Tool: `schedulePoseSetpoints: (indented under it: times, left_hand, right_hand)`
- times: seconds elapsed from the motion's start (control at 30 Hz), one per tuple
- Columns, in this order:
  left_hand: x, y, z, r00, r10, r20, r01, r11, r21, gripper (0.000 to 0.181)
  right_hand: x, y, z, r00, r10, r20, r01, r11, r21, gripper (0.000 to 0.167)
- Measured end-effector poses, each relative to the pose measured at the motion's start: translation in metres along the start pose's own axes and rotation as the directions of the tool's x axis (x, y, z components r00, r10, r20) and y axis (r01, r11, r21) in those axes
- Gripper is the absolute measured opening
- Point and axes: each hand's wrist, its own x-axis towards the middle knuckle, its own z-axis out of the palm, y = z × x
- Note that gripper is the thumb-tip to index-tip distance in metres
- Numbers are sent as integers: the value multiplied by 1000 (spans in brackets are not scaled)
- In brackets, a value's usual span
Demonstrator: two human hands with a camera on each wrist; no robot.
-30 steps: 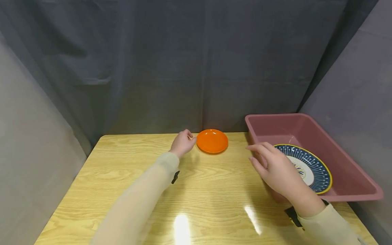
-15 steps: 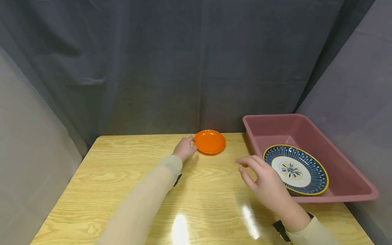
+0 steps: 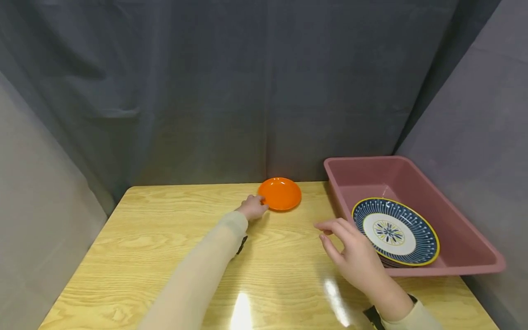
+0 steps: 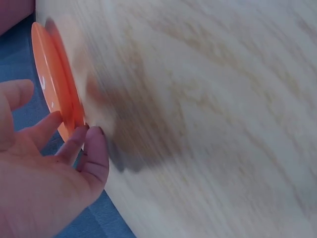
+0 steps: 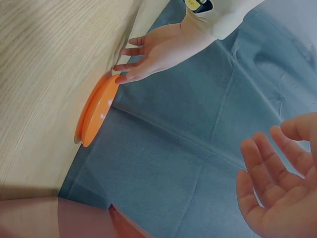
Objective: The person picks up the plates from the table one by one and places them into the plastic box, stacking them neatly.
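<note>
A glossy orange plate (image 3: 280,194) lies near the table's back edge, seen almost edge-on from the left wrist (image 4: 58,74) and right wrist (image 5: 99,111). My left hand (image 3: 253,207) is at its left rim, fingers loosely bent. In the left wrist view the fingertips meet the plate's edge while the thumb (image 4: 19,94) stays apart from it. My right hand (image 3: 354,254) hovers over the table with relaxed, slightly bent fingers and holds nothing. Beside it, a blue-and-white patterned plate (image 3: 389,232) with a yellow rim lies in a pink tub, with darker rims showing beneath it.
The pink tub (image 3: 458,220) stands at the table's right side, its wall rising above the wooden tabletop (image 3: 165,238). A dark curtain (image 3: 214,91) hangs right behind the table. Pale fabric panels stand at the left and right.
My left hand has moved slightly right and nearer to me, reaching the orange plate's rim. My right hand has drawn left and away from the tub, uncovering the patterned plate. The view shifted slightly.
</note>
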Motion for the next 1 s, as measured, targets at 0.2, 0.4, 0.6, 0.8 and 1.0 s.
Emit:
schedulePoseSetpoints:
  times: [0.2,0.4,0.6,0.8,1.0]
  left_hand:
    - [-1,3,0,999,16,45,-13,996,-83,53]
    - [5,2,8,998,-52,-45,36,955,-295,49]
    - [5,7,14,952,-184,-244,45,874,-484,27]
    - [6,7,14,888,-251,-384,4,841,-541,7]
    - [2,0,12,888,-279,-365,11,807,-591,14]
  right_hand:
    - [-1,1,3,1000,-5,-16,5,1000,9,36]
    - [-1,1,6,1000,-4,-13,5,1000,23,36]
    - [-1,2,7,1000,-13,-8,13,1000,24,37]
    - [-1,3,7,1000,5,16,-5,1000,20,35]
    - [-2,2,10,1000,8,19,-8,1000,18,35]
